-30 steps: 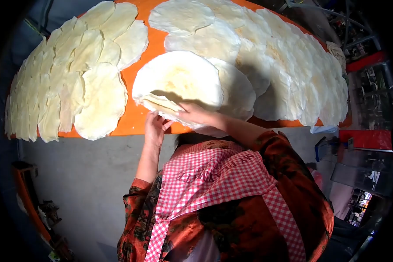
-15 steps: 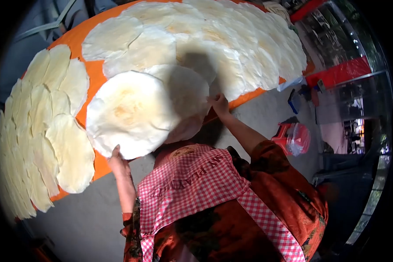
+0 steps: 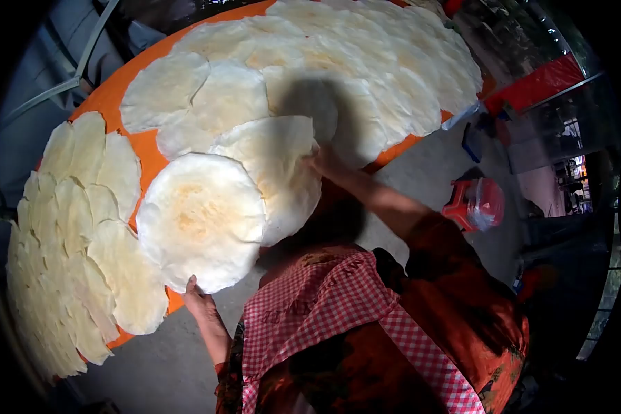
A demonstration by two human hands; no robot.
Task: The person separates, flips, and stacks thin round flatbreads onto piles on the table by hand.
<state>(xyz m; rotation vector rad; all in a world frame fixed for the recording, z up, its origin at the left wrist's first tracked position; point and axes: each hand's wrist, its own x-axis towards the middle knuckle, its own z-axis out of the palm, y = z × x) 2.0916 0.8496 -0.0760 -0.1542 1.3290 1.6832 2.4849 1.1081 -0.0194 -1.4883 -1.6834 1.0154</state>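
A round white flatbread [image 3: 200, 217], thin and browned at its centre, lies at the table's near edge. My left hand [image 3: 199, 301] grips its lower rim, thumb on top and the other fingers hidden underneath. Just right of it, a second thin flatbread [image 3: 283, 183] is raised and bent along its right side, partly covered by the first. My right hand [image 3: 316, 161] pinches that raised edge, fingers closed.
An orange-covered table [image 3: 145, 148] carries overlapping white flatbreads [image 3: 366, 76] at the back and right. Yellower sheets [image 3: 76, 221] overlap on the left. A red stool [image 3: 470, 205] with a plastic bag stands on the floor at right.
My right hand has moved left and inward with the edge of the second flatbread, which now bends upward. My left hand still holds the first flatbread's rim. The view has turned slightly.
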